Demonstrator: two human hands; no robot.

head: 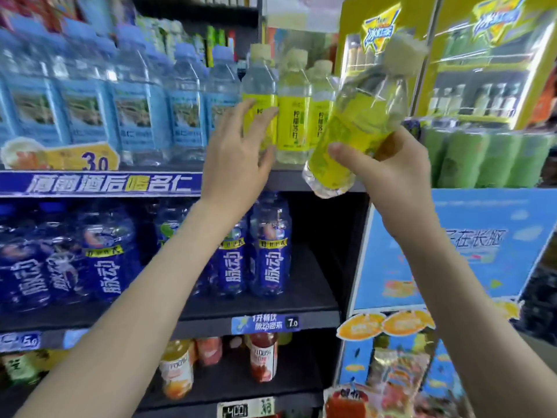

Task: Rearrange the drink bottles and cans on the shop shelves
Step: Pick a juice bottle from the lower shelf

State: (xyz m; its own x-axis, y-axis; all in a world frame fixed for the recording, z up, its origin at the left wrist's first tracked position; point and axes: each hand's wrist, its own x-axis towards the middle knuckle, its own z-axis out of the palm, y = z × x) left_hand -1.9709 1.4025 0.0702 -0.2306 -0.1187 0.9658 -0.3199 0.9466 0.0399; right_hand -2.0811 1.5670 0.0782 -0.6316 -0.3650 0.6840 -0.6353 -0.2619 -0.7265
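Right hand (388, 173) grips tilted bottle (358, 116) of pale drink; left hand (238, 158), grip released, touches shelved bottle (260, 86).

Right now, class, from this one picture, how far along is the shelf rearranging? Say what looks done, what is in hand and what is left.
Done: three yellow-label bottles stand upright in a row on the upper shelf. In hand: the right hand grips a fourth yellow-label bottle, tilted, off the shelf; the left hand touches the leftmost standing one. Left: probably setting the tilted bottle down upright.
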